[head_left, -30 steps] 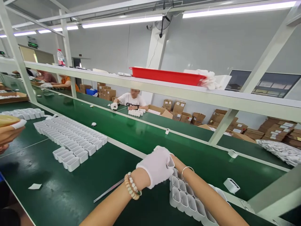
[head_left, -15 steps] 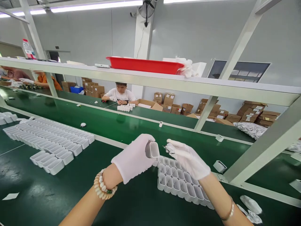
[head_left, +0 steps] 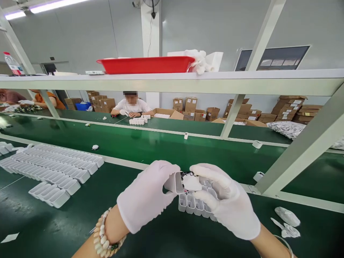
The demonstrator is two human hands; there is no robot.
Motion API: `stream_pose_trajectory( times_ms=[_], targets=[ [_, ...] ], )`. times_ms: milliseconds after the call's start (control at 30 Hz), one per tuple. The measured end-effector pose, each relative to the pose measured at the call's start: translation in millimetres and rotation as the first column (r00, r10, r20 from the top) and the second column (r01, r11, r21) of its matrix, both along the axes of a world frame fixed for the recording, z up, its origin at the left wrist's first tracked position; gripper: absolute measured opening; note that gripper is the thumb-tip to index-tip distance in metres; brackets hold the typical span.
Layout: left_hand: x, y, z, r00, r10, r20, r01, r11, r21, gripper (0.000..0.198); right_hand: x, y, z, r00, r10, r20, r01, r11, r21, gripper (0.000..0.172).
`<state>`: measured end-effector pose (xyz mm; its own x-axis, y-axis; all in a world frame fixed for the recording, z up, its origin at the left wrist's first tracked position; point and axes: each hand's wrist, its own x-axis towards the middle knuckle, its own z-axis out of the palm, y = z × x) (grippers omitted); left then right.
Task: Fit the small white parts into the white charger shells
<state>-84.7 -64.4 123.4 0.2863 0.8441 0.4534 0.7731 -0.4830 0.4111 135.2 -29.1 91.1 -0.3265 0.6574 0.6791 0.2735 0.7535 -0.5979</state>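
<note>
My left hand (head_left: 150, 195), in a white glove, grips a small white plastic casing (head_left: 175, 183) with its open end turned to the right. My gloved right hand (head_left: 225, 197) pinches a small white part with dark wiring (head_left: 191, 181) between thumb and fingers. That part sits right at the casing's mouth; whether it touches the rim I cannot tell. Under and behind my hands stand rows of open white casings (head_left: 198, 206), partly hidden by my right hand.
A large block of white casings (head_left: 53, 166) stands on the green bench at left. A red tray (head_left: 145, 65) rests on the shelf above. A slanted post (head_left: 301, 143) rises at right, near crumpled white pieces (head_left: 287, 222). A co-worker (head_left: 131, 105) sits across the line.
My right hand has moved left and brought the wired part up to the casing's mouth. The casing has turned so its opening faces right. The whole view has shifted slightly.
</note>
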Motion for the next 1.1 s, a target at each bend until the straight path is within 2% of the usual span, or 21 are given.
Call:
stream_pose_trajectory(
  times_ms=[100,167,333,600,833,1000,1100],
  targets=[
    [0,-2,0.7,1.0,0.003,-0.029,-0.001,0.999,0.04,0.048,-5,-5,-0.3,0.998,-0.051,0.025,0.047,0.988,0.147,0.039],
    [1,-3,2.6,0.999,-0.001,-0.035,0.004,0.997,0.08,0.048,-7,-8,0.1,0.997,-0.075,0.027,0.068,0.979,0.192,0.038],
    [7,-5,11.4,0.996,0.012,-0.089,-0.003,0.996,0.093,0.039,-11,-12,1.0,0.989,-0.142,0.038,0.131,0.969,0.211,0.028],
    [11,-8,16.2,0.996,0.043,-0.072,-0.036,0.995,0.094,0.035,-12,-16,0.8,0.975,-0.187,0.12,0.152,0.955,0.254,0.031],
    [13,-7,15.8,0.995,0.043,-0.086,-0.035,0.995,0.089,0.03,-12,-16,-1.6,0.974,-0.187,0.127,0.163,0.97,0.179,0.03],
    [14,-7,11.0,0.995,0.014,-0.095,-0.009,0.998,0.058,0.031,-15,-14,0.6,0.991,-0.066,0.119,0.061,0.997,0.046,0.026],
    [13,-8,6.5,0.998,0.001,-0.063,0.002,0.998,0.055,0.038,-18,-10,1.4,0.99,-0.053,0.128,0.039,0.993,0.109,0.031]
  ],
)
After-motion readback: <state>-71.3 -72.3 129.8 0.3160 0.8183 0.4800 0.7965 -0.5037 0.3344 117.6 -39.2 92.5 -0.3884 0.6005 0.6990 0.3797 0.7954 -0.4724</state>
